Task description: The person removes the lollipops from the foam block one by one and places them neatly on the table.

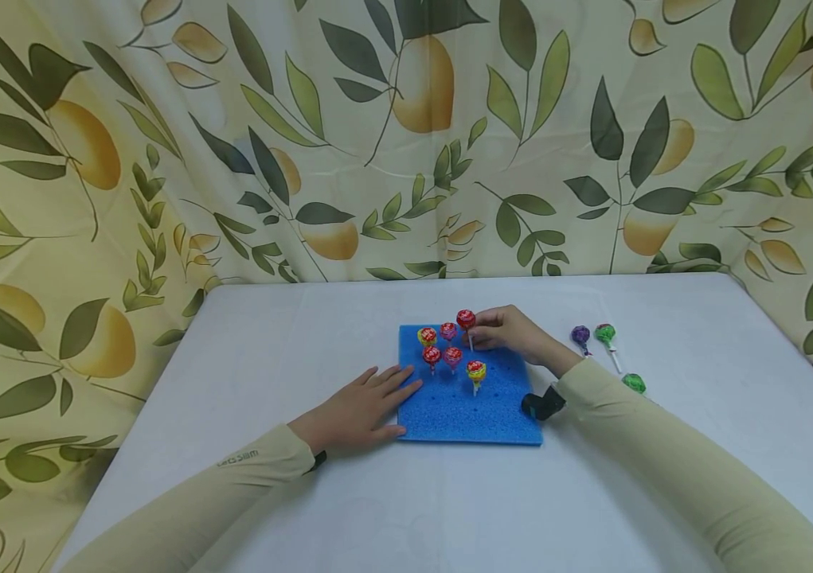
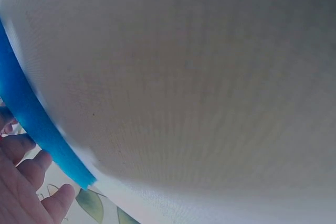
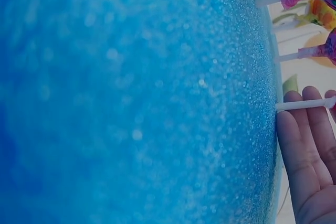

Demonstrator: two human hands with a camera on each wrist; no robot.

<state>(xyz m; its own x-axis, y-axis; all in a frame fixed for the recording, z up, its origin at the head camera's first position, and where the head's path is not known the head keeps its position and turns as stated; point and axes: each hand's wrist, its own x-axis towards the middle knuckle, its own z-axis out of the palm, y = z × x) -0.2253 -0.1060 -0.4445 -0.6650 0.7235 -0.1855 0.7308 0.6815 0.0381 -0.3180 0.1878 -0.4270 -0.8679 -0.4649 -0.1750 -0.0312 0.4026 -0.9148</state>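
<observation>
A blue foam board [image 1: 470,418] lies on the table with several wrapped lollipops standing upright in it by their sticks. My right hand [image 1: 510,333] is at the red lollipop [image 1: 466,319] at the back, its fingertips right beside the white stick. In the right wrist view that stick [image 3: 302,105] meets the foam and passes in front of the fairly straight fingers. My left hand [image 1: 359,410] rests with spread fingers on the board's left edge. A yellow-and-red lollipop [image 1: 476,371] stands nearest me, apart from a cluster of others at the back left.
Right of the board lie a purple lollipop [image 1: 580,336], a green lollipop [image 1: 604,333] and another green lollipop [image 1: 633,383], partly hidden by the right sleeve. A white cloth covers the table [image 1: 291,326]. A leaf-patterned curtain [image 1: 406,159] hangs behind it.
</observation>
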